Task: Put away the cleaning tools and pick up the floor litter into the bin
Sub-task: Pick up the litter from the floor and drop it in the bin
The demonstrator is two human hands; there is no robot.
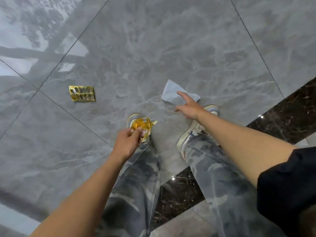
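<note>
Now my left hand (127, 142) pinches the yellow wrapper (143, 126) above my shoe, while my right hand (189, 107), fingers spread and empty, reaches toward the white tissue (172, 93) on the floor at one o'clock, which looks light and soft, best pinched at its near edge.

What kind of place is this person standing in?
Probably an indoor hall or lobby, though little shows. The floor is large glossy grey marble-look tiles with a dark polished stone border. Litter lies on it: a white tissue and a gold blister pack.
</note>
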